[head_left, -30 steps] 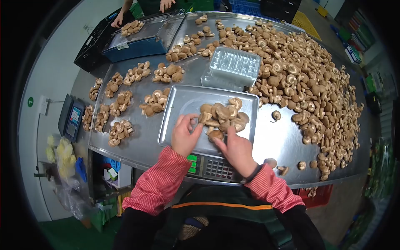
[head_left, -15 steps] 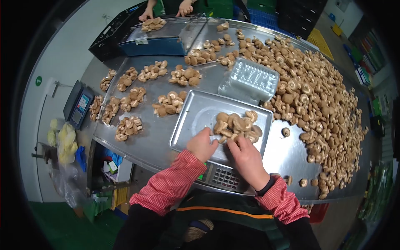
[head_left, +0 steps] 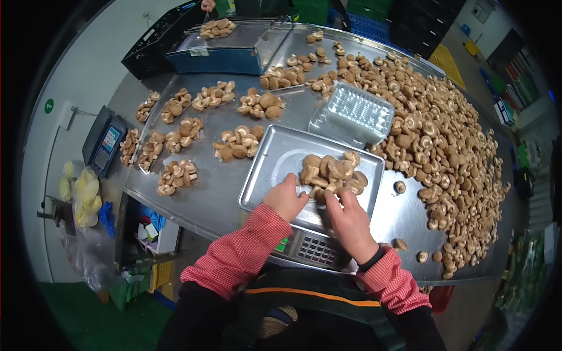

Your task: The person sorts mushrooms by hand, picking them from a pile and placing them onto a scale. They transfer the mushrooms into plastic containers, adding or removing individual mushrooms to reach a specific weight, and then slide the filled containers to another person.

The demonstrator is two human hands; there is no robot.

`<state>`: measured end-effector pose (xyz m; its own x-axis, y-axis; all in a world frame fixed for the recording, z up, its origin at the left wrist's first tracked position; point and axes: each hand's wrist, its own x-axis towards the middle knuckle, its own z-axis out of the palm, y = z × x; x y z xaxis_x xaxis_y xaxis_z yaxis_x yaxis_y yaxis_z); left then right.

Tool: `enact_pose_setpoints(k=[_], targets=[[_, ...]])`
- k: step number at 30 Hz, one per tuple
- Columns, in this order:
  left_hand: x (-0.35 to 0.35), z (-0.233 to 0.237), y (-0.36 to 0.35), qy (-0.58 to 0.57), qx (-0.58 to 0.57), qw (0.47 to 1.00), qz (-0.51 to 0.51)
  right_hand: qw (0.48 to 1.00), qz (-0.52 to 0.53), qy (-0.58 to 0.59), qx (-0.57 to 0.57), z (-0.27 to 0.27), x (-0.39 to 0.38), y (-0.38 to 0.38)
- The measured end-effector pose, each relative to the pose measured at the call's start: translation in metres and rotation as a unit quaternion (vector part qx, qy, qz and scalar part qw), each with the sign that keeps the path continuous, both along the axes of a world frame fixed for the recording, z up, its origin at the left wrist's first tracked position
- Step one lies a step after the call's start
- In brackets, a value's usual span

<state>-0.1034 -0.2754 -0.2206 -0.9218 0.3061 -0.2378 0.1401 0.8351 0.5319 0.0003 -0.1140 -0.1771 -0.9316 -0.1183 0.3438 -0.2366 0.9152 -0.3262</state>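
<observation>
A group of brown shiitake mushrooms (head_left: 336, 169) lies on the metal tray (head_left: 257, 181) of a weighing scale, in a clear wrapping or container I cannot make out. My left hand (head_left: 285, 199) is at the left of this group, thumb and forefinger apart, with no mushroom visibly gripped. My right hand (head_left: 352, 225) reaches in from the front, its fingers bent and closed at a mushroom on the group's near edge. Below the tray, the scale's keypad (head_left: 316, 248) shows between my forearms.
A large heap of mushrooms (head_left: 445, 158) covers the table's right side. Stacked clear plastic trays (head_left: 360, 111) stand behind the scale. Several mushroom portions (head_left: 239, 143) lie at left. A second scale display (head_left: 106, 143) stands beyond the left edge. Another person's hand (head_left: 208, 5) shows at the back.
My right hand has shifted slightly at the near edge of the mushrooms; my left hand stays nearly in place. The other person's hands have drawn back from the mushrooms at the far end.
</observation>
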Motion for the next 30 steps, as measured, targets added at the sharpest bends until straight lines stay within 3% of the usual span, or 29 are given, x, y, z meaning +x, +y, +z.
enact_pose_setpoints(k=[4, 8, 11, 16, 19, 22, 25, 27, 29, 30], targets=[[-0.004, -0.002, 0.001, 0.003, -0.014, 1.000, -0.016, 0.999, 0.052, -0.016, -0.002, -0.012, -0.013, -0.001], [-0.006, 0.000, 0.000, -0.005, -0.019, 1.000, -0.017, 0.999, 0.038, -0.005, -0.004, -0.018, -0.011, -0.006], [-0.009, 0.000, -0.010, -0.039, 0.027, 0.999, -0.015, 0.995, 0.007, 0.036, -0.089, -0.007, 0.009, -0.003], [-0.019, 0.004, -0.049, -0.073, 0.118, 0.990, 0.009, 0.970, -0.141, 0.025, -0.198, -0.017, 0.038, 0.051], [-0.027, -0.014, -0.060, -0.093, 0.164, 0.982, 0.032, 0.956, -0.220, 0.001, -0.195, -0.021, 0.031, 0.079], [-0.019, -0.017, -0.040, -0.006, 0.132, 0.991, -0.023, 0.955, -0.235, -0.006, -0.181, -0.028, 0.005, 0.089], [-0.006, 0.002, -0.004, 0.007, 0.018, 1.000, -0.020, 0.961, -0.228, -0.055, -0.148, -0.048, -0.020, 0.094], [-0.003, 0.000, 0.001, -0.003, 0.047, 0.999, 0.015, 0.951, -0.232, -0.117, -0.169, -0.047, -0.030, 0.092], [-0.004, -0.011, -0.002, 0.000, 0.106, 0.994, 0.004, 0.946, -0.211, -0.092, -0.229, -0.067, -0.030, 0.095], [-0.005, -0.011, -0.005, -0.080, 0.198, 0.976, 0.051, 0.945, -0.197, -0.072, -0.252, -0.072, -0.028, 0.094]])
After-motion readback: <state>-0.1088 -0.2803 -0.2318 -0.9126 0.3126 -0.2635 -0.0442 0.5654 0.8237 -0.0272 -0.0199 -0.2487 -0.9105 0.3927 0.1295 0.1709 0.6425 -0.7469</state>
